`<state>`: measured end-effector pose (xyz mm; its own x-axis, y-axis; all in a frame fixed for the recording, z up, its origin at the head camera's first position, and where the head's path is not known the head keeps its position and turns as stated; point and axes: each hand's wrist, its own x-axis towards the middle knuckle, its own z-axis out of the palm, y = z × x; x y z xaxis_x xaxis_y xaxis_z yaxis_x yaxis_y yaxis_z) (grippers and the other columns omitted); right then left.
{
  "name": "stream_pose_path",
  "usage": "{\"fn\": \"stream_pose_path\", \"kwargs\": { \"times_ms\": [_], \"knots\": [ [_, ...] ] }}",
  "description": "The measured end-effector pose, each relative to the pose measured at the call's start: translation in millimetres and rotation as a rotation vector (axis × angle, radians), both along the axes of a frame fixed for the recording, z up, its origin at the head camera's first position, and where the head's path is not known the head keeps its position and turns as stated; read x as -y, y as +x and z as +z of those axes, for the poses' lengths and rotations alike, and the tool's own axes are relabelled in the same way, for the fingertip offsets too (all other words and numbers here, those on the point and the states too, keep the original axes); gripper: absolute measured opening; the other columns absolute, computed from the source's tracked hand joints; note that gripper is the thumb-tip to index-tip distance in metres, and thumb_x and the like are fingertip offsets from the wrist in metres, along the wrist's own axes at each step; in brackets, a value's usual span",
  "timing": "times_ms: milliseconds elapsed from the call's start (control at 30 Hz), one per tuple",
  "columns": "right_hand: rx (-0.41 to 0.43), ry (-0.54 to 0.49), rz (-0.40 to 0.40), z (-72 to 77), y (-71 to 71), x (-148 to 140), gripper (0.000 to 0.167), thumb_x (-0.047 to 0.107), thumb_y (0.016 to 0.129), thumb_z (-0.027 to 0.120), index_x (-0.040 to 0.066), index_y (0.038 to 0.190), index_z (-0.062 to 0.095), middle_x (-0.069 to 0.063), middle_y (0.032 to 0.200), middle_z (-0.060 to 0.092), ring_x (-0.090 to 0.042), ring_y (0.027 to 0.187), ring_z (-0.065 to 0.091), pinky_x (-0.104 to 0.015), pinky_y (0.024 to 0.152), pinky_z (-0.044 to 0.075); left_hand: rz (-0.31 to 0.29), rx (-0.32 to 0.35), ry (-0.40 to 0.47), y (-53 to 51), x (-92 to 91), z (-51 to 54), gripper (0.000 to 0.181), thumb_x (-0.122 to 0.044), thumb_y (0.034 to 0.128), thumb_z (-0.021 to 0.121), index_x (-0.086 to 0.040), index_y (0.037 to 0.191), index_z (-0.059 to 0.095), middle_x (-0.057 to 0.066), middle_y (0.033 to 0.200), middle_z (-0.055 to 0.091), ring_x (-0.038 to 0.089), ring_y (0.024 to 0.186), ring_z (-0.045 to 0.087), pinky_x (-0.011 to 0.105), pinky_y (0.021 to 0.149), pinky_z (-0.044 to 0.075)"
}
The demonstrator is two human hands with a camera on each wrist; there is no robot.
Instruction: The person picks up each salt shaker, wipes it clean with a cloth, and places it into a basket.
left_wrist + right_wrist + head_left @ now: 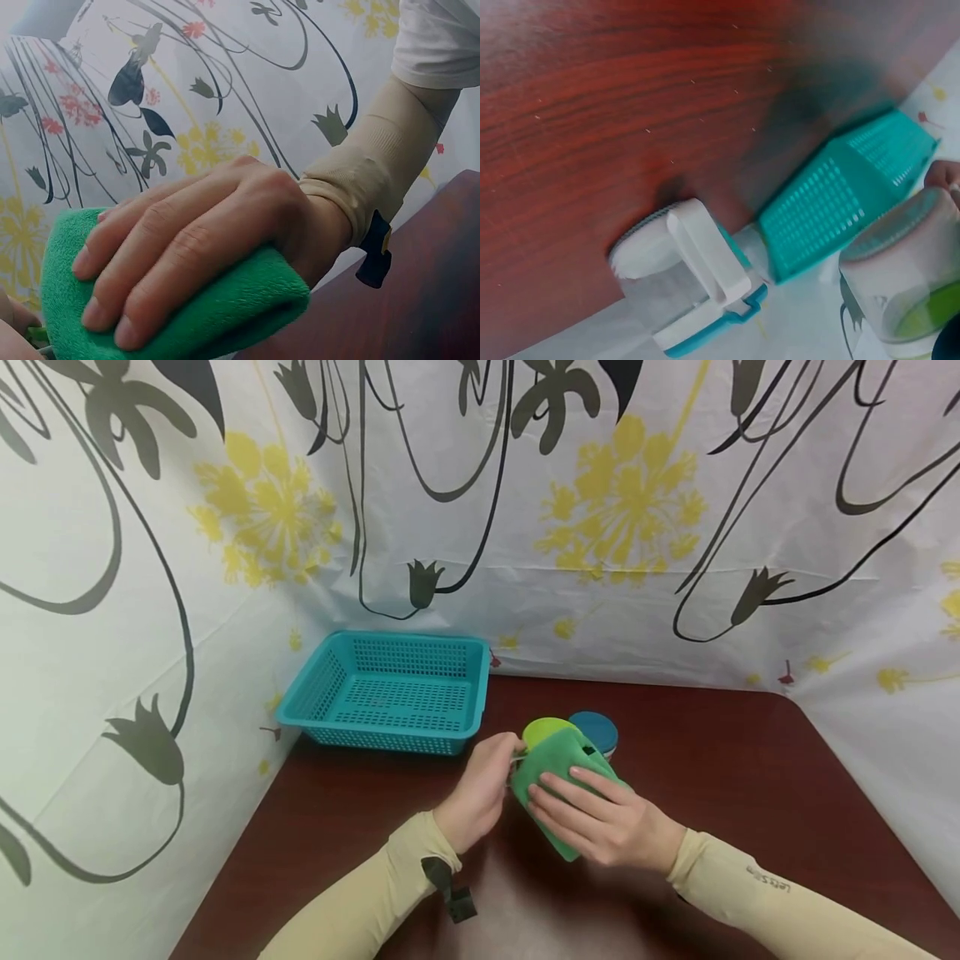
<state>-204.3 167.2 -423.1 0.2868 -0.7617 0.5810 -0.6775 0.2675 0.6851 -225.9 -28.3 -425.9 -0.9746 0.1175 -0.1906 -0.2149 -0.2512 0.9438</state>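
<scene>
My left hand [477, 789] grips a clear jar with a yellow-green lid [543, 728] from its left side; its exact hold is partly hidden. A green cloth [557, 764] covers the jar's near side. My right hand [603, 822] holds that cloth against the jar, its fingers spread across the fabric. In the left wrist view, the right hand [195, 240] curves over the folded cloth [251, 300]; its thumb is out of sight. The right wrist view shows the clear jar [889, 259] and a bit of the left hand [943, 176].
Just behind the held jar stands another jar with a blue lid [595, 729]; its white handle [705, 251] shows in the right wrist view. A teal perforated basket [401, 739] sits at the back left of the dark red table [750, 793]. Patterned sheeting [450, 527] hangs behind.
</scene>
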Motion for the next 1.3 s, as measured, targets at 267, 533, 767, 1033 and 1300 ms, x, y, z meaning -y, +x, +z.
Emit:
{"fn": "stream_pose_path", "kwargs": {
  "times_ms": [267,533,767,1033,1300],
  "knots": [
    [0.007,0.077,0.023,-10.3,2.4,-3,0.027,0.000,0.099,0.052,0.003,0.114,0.075,-0.016,0.121,0.070,-0.027,0.110,0.068,-0.043,0.091,0.055,0.007,-0.003,-0.017,-0.5,0.4,3.4,0.019,-0.015,0.0861,0.057,-0.011,0.070,0.048,0.003,0.070,0.042,0.020,0.066,0.042,0.030,0.063,0.037],
    [0.007,0.161,0.035,-20.7,6.7,-8,0.029,0.003,0.100,0.050,0.006,0.114,0.076,-0.014,0.120,0.070,-0.024,0.109,0.069,-0.040,0.090,0.055,0.012,0.023,-0.007,-0.4,-0.1,8.9,0.017,-0.017,0.0854,0.056,-0.012,0.070,0.050,0.004,0.069,0.044,0.020,0.064,0.044,0.031,0.058,0.037],
    [0.035,0.178,0.022,-27.2,10.4,-11,0.032,0.001,0.101,0.046,0.007,0.113,0.075,-0.014,0.120,0.070,-0.024,0.109,0.068,-0.040,0.092,0.054,0.010,0.019,-0.018,-1.8,-0.9,15.2,0.018,-0.018,0.0868,0.054,-0.011,0.071,0.050,0.005,0.069,0.044,0.021,0.064,0.046,0.035,0.062,0.042],
    [0.080,0.260,0.016,-32.9,7.8,-16,0.035,0.000,0.102,0.043,0.007,0.116,0.074,-0.014,0.122,0.069,-0.025,0.112,0.067,-0.041,0.095,0.053,0.035,0.032,-0.021,-3.1,0.8,16.5,0.017,-0.018,0.0885,0.053,-0.011,0.073,0.049,0.005,0.072,0.044,0.021,0.068,0.046,0.036,0.068,0.048],
    [0.112,0.189,0.015,-32.4,5.3,-25,0.035,-0.002,0.103,0.042,0.005,0.121,0.071,-0.017,0.128,0.066,-0.030,0.116,0.065,-0.047,0.094,0.053,0.057,0.066,-0.021,-3.6,4.0,17.4,0.012,-0.020,0.0902,0.053,-0.011,0.082,0.052,0.005,0.075,0.045,0.021,0.069,0.046,0.036,0.069,0.047]
  ]
}}
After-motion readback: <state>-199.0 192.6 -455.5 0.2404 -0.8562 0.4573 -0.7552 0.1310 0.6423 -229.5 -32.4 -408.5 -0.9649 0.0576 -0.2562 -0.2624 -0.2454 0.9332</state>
